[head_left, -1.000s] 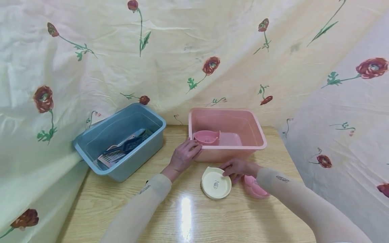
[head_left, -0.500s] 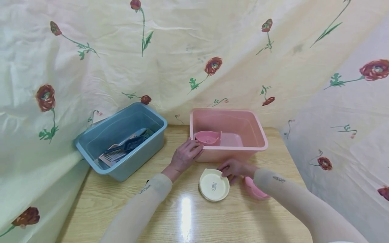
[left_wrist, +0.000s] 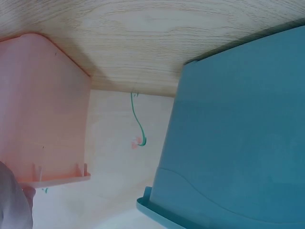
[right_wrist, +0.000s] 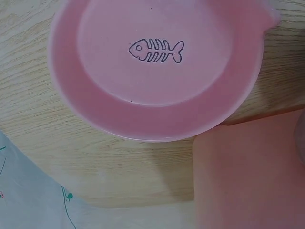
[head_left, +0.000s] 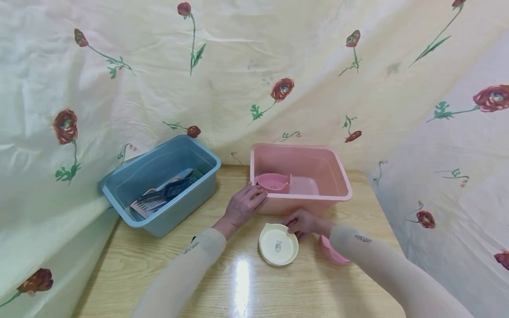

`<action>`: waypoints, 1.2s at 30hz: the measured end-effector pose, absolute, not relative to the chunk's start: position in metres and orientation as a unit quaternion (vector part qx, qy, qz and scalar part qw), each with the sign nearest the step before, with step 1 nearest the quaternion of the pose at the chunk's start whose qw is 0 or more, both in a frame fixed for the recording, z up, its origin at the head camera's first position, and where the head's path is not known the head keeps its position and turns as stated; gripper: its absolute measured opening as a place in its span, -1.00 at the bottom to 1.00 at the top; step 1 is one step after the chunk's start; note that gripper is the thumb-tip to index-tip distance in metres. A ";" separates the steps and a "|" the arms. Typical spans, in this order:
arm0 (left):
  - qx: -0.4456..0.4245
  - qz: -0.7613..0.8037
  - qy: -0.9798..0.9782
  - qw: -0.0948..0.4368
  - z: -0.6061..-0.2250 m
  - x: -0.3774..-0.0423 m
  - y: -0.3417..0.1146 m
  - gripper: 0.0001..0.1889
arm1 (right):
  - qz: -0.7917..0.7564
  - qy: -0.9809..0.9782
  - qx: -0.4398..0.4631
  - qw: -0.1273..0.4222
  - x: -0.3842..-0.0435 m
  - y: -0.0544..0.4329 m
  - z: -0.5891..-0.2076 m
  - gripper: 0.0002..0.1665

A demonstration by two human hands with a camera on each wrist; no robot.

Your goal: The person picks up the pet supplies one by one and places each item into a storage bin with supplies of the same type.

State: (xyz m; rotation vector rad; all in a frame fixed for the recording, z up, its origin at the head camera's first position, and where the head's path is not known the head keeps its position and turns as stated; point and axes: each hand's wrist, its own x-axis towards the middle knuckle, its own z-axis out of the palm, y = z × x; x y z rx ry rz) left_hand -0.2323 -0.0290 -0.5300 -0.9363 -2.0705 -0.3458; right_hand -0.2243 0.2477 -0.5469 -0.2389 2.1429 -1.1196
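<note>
My left hand (head_left: pixel 243 205) grips the front left corner of a pink plastic bin (head_left: pixel 296 204), fingers over its rim. The left wrist view shows only an edge of that hand (left_wrist: pixel 12 200) against the bin. With my right hand (head_left: pixel 305 223) I pinch the right rim of a round cream pet bowl (head_left: pixel 277 246). The bowl has pointed ears and a fishbone print, and is in front of the bin. A pink bowl (head_left: pixel 334 254) sits on the table, partly under my right forearm; its fishbone print shows in the right wrist view. Another pink bowl (head_left: pixel 274 182) lies inside the bin.
At the left stands a blue bin (head_left: pixel 191 201) holding a dark blue litter scoop (head_left: pixel 173 189) and other slotted pieces. Behind the wooden table (head_left: pixel 294 291) hangs a flowered cloth (head_left: pixel 238 57), which also runs along both sides.
The right hand has shifted the cream bowl a little to the left and nearer to me. The left hand stays on the bin's corner.
</note>
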 end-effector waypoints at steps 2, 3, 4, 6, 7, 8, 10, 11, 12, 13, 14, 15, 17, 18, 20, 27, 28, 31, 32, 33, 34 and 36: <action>-0.369 -0.136 -0.826 0.404 -0.529 -0.232 -0.030 -0.79 | -0.426 0.833 -0.100 0.339 -0.224 0.246 -0.546 -0.66; -0.369 -0.136 -0.828 0.400 -0.529 -0.231 -0.030 -0.80 | -0.424 0.834 -0.105 0.336 -0.224 0.245 -0.545 -0.66; -0.369 -0.135 -0.829 0.398 -0.529 -0.231 -0.030 -0.80 | -0.423 0.835 -0.111 0.333 -0.224 0.244 -0.545 -0.67; -0.369 -0.132 -0.831 0.395 -0.529 -0.230 -0.030 -0.80 | -0.419 0.839 -0.121 0.325 -0.223 0.244 -0.544 -0.69; -0.370 -0.132 -0.831 0.395 -0.528 -0.230 -0.030 -0.80 | -0.421 0.838 -0.129 0.323 -0.223 0.244 -0.543 -0.69; -0.370 -0.132 -0.830 0.396 -0.528 -0.230 -0.029 -0.80 | -0.420 0.837 -0.134 0.323 -0.222 0.244 -0.543 -0.70; -0.371 -0.130 -0.829 0.398 -0.528 -0.230 -0.028 -0.80 | -0.418 0.837 -0.148 0.322 -0.221 0.245 -0.541 -0.71; -0.372 -0.129 -0.828 0.400 -0.528 -0.230 -0.028 -0.80 | -0.417 0.836 -0.155 0.321 -0.220 0.246 -0.539 -0.71; -0.373 -0.128 -0.827 0.401 -0.529 -0.229 -0.027 -0.80 | -0.417 0.834 -0.161 0.323 -0.219 0.246 -0.538 -0.70; -0.374 -0.125 -0.827 0.402 -0.529 -0.229 -0.027 -0.80 | -0.415 0.833 -0.171 0.324 -0.218 0.247 -0.536 -0.70; -0.374 -0.123 -0.827 0.402 -0.529 -0.229 -0.027 -0.80 | -0.411 0.834 -0.175 0.324 -0.217 0.248 -0.533 -0.70; -0.374 -0.122 -0.827 0.402 -0.529 -0.229 -0.026 -0.80 | -0.408 0.834 -0.182 0.325 -0.216 0.250 -0.530 -0.70; -0.374 -0.118 -0.827 0.403 -0.529 -0.228 -0.026 -0.79 | -0.405 0.832 -0.191 0.327 -0.215 0.252 -0.523 -0.70; -0.373 -0.116 -0.828 0.403 -0.529 -0.228 -0.026 -0.80 | -0.402 0.832 -0.195 0.327 -0.214 0.254 -0.519 -0.70; -0.369 -0.116 -0.828 0.405 -0.528 -0.228 -0.026 -0.79 | -0.397 0.833 -0.202 0.327 -0.214 0.257 -0.510 -0.69; -0.367 -0.099 -0.829 0.409 -0.526 -0.229 -0.029 -0.80 | -0.396 0.827 -0.212 0.337 -0.212 0.271 -0.468 -0.68; -0.368 -0.096 -0.829 0.412 -0.526 -0.229 -0.029 -0.79 | -0.399 0.825 -0.212 0.341 -0.212 0.272 -0.460 -0.68; -0.369 -0.093 -0.824 0.419 -0.527 -0.229 -0.031 -0.77 | -0.404 0.818 -0.208 0.352 -0.216 0.276 -0.439 -0.69; -0.369 -0.094 -0.823 0.422 -0.527 -0.229 -0.031 -0.76 | -0.403 0.818 -0.211 0.353 -0.218 0.277 -0.431 -0.69; -0.370 -0.093 -0.821 0.425 -0.528 -0.230 -0.031 -0.75 | -0.401 0.819 -0.207 0.355 -0.221 0.278 -0.424 -0.69; -0.371 -0.092 -0.820 0.427 -0.528 -0.230 -0.031 -0.74 | -0.395 0.822 -0.209 0.353 -0.225 0.279 -0.416 -0.68; -0.371 -0.090 -0.819 0.429 -0.529 -0.230 -0.031 -0.74 | -0.384 0.827 -0.211 0.352 -0.233 0.281 -0.401 -0.66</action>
